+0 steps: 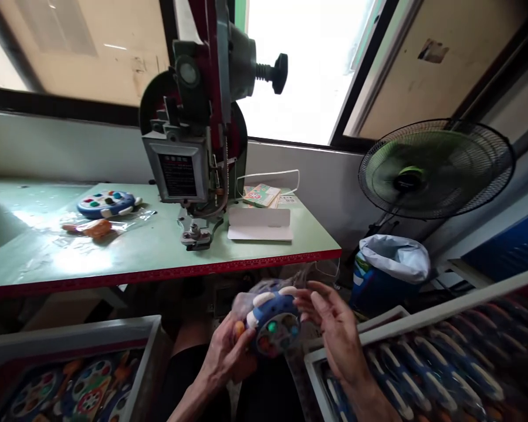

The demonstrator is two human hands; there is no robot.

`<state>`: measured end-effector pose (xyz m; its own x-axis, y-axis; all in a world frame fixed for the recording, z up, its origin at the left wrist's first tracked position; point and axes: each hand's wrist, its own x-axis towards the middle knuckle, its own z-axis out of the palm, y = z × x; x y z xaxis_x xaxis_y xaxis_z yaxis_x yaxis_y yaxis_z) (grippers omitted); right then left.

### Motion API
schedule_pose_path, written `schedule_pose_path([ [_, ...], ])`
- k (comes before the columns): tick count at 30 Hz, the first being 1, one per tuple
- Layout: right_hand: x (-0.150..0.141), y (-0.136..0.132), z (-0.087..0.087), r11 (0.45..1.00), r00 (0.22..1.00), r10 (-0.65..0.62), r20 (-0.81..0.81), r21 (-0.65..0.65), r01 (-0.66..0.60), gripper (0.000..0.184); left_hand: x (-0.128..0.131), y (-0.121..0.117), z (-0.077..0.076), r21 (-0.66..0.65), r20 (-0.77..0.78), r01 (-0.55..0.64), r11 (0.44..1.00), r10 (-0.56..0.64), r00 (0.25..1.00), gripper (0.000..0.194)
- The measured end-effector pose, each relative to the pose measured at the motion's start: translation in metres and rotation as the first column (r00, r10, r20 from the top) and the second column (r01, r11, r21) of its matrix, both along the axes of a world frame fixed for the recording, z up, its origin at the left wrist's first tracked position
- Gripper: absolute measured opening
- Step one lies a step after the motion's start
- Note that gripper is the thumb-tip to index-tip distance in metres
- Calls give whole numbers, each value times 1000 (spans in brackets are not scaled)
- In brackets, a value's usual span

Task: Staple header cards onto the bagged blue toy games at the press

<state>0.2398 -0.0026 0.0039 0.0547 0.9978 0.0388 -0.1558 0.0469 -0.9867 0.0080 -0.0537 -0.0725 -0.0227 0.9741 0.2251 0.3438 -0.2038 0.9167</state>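
My left hand is closed around the lower left side of a blue-and-white toy in a clear plastic bag. The toy has a round face with coloured spots, turned down toward my lap, and white pieces along its blue rim. Beside my left thumb, an orange piece shows through the film. My right hand is at the toy's right edge, fingers loosely bent and apart, fingertips at the bag; its thumb stands away from the toy. Both hands are in front of the table edge, above my lap.
A machine stands on the green table, near another blue toy, an orange piece and a white box. Crates of bagged toys flank me: left crate, right crate. A fan and lined bin stand right.
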Motion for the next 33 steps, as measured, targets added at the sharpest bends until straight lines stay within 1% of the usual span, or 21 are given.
schedule_pose_path([
  [2, 6, 14, -11, 991, 981, -103, 164, 103, 87, 49, -15, -4, 0, -135, 111, -8, 991, 23, 994, 47],
  [3, 6, 20, -17, 991, 969, -102, 224, 113, 79, 50, -21, -7, -1, -189, 155, 7, 982, 23, 988, 49],
  [4, 5, 24, -23, 996, 965, -49, 259, 87, 27, 50, -27, -10, -2, -228, 188, 21, 973, 23, 982, 50],
  [5, 2, 28, -27, 998, 963, 41, 267, 41, -54, 50, -31, -13, -3, -255, 209, 34, 966, 21, 978, 52],
  [7, -10, 31, -33, 979, 951, 203, 233, -32, -201, 50, -37, -18, -5, -286, 228, 50, 957, 17, 973, 55],
  [8, -16, 31, -34, 969, 946, 246, 209, -48, -241, 49, -38, -20, -5, -295, 236, 55, 954, 17, 972, 56],
  [10, -27, 30, -34, 963, 951, 268, 156, -57, -262, 45, -41, -24, -5, -297, 262, 64, 953, 17, 965, 56],
  [12, -35, 28, -35, 969, 963, 246, 108, -50, -242, 42, -45, -26, -5, -289, 308, 77, 954, 17, 951, 53],
  [14, -40, 26, -36, 977, 969, 211, 124, -20, -211, 42, -48, -28, -4, -297, 341, 85, 951, 23, 940, 52],
  [16, -44, 23, -37, 988, 960, 135, 245, 38, -149, 45, -50, -28, -3, -307, 354, 72, 949, 43, 934, 53],
  [18, -48, 20, -38, 991, 927, 34, 374, 106, -79, 49, -52, -28, -1, -298, 355, 47, 953, 65, 933, 54],
  [19, -51, 18, -38, 990, 910, -12, 414, 133, -47, 50, -52, -28, 0, -290, 352, 28, 957, 79, 932, 54],
  [21, -58, 14, -39, 987, 897, -79, 435, 161, 8, 50, -54, -27, 4, -287, 326, -45, 957, 141, 935, 54],
  [22, -62, 12, -40, 986, 897, -97, 430, 161, 30, 49, -55, -26, 5, -287, 304, -103, 952, 192, 933, 55],
  [25, -74, 9, -47, 991, 918, -107, 381, 120, 66, 49, -63, -23, 5, -255, 252, -294, 921, 357, 899, 58],
  [26, -78, 8, -49, 992, 929, -109, 353, 105, 76, 49, -66, -23, 3, -243, 250, -337, 910, 394, 884, 58],
  [27, -83, 8, -52, 991, 939, -114, 324, 98, 86, 50, -69, -23, 2, -241, 258, -361, 901, 418, 871, 59],
  [29, -90, 9, -57, 990, 950, -120, 288, 111, 91, 51, -77, -25, -3, -271, 295, -368, 889, 441, 848, 60],
  [31, -98, 10, -61, 986, 942, -130, 309, 140, 90, 53, -84, -29, -5, -289, 335, -369, 883, 454, 825, 61],
  [33, -104, 13, -66, 983, 920, -155, 359, 150, 107, 56, -90, -33, -6, -278, 353, -392, 877, 473, 807, 60],
])
